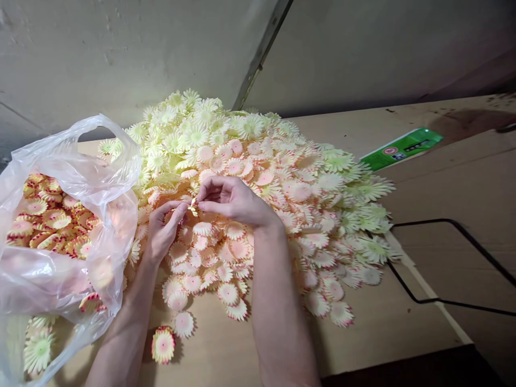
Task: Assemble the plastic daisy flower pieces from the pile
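Note:
Over a large heap of artificial flower heads [237,247], my two hands meet with fingertips almost touching. Between them is a small yellowish flower piece [193,207], seen nearly edge-on. My left hand [166,224] pinches its left side between thumb and forefinger. My right hand [231,203] is closed, its thumb and fingertips at the piece's right side. Beneath the hands the flower heads are pale pink with red-tipped petals. One thicker pink-and-yellow flower head [163,345], perhaps a stack, lies apart near the front.
A translucent plastic bag [100,215] full of red-edged flower heads [52,215] stands at left. Greenish-white flower heads [193,134] pile up behind. At right are a green packet [403,149], a bent black metal frame [451,221] and the cardboard-like table top [463,183]. A grey wall [121,54] rises behind.

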